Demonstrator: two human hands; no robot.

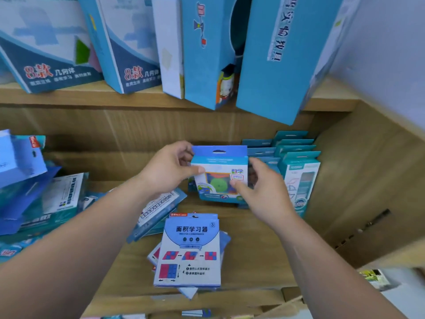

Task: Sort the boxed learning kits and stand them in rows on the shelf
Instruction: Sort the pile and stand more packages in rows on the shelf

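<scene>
A small blue-and-white boxed kit (218,166) with a hang tab and a green disc behind its window stands upright near the middle of the wooden shelf (253,238). My left hand (170,166) grips its left edge, thumb on the front. My right hand (259,187) holds its right side, thumb across the lower front. Just right of it, several teal kits (299,171) stand in rows against the shelf's side wall. A flat stack of blue kits (190,249) with pink and blue squares lies in front.
Loose kits lie in a heap (46,199) on the left of the shelf, and one tilted box (158,208) rests under my left wrist. Tall blue boxes (276,56) stand on the shelf above, overhanging its edge. A wooden side panel (358,180) closes the right.
</scene>
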